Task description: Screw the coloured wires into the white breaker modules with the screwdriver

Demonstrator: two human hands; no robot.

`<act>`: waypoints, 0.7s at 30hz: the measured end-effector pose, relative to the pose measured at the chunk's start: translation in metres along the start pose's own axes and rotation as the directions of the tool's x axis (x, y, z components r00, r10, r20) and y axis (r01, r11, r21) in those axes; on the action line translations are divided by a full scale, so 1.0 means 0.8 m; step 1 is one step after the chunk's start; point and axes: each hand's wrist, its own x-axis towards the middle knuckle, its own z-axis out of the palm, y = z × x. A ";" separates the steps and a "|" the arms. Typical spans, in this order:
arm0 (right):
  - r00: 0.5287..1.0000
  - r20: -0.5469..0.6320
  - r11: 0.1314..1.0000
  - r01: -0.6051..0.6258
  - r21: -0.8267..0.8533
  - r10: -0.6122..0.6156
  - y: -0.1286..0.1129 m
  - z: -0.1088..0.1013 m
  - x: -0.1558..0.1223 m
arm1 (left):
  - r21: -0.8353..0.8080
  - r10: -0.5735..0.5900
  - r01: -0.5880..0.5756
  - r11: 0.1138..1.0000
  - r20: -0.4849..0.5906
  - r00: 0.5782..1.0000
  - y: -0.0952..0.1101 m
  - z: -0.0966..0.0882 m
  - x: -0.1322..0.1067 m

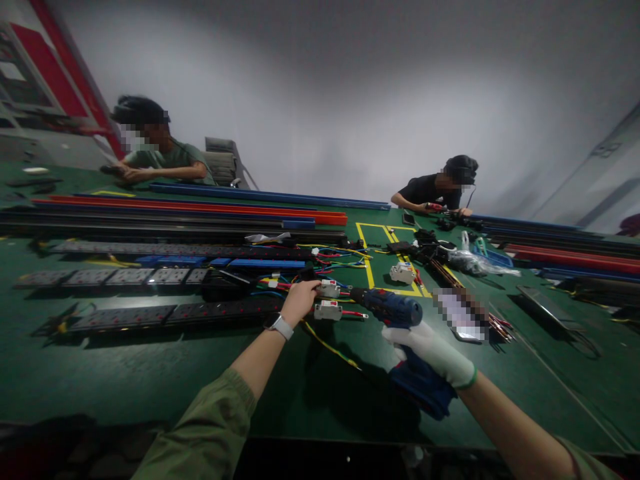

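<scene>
My bare left hand (300, 300), with a watch at the wrist, grips a white circuit breaker (329, 288) with a red switch. In my gloved right hand (435, 353) is a blue cordless drill (390, 307), its nose pointing left at the wired side of that breaker. Whether the bit touches a screw is too small to tell. Just below lies a second circuit breaker (328, 310) with a red wire. Long black socket strips (175, 317) stretch leftward from the breakers. A yellow-green wire (333, 350) trails over the table beneath my left hand.
Another breaker (403, 272) lies by the yellow tape marking (367, 257). Beyond the strips are orange and blue rails (270, 210). A phone (463, 320), copper-coloured wires (495, 327) and a plastic bag (470, 260) are at right. Two people (165, 157) sit across the green table (200, 373).
</scene>
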 end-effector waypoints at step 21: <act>1.000 -0.012 1.000 0.008 0.022 -0.008 -0.002 0.003 0.001 | 0.018 -0.018 0.018 1.000 0.019 1.000 0.001 -0.001 0.001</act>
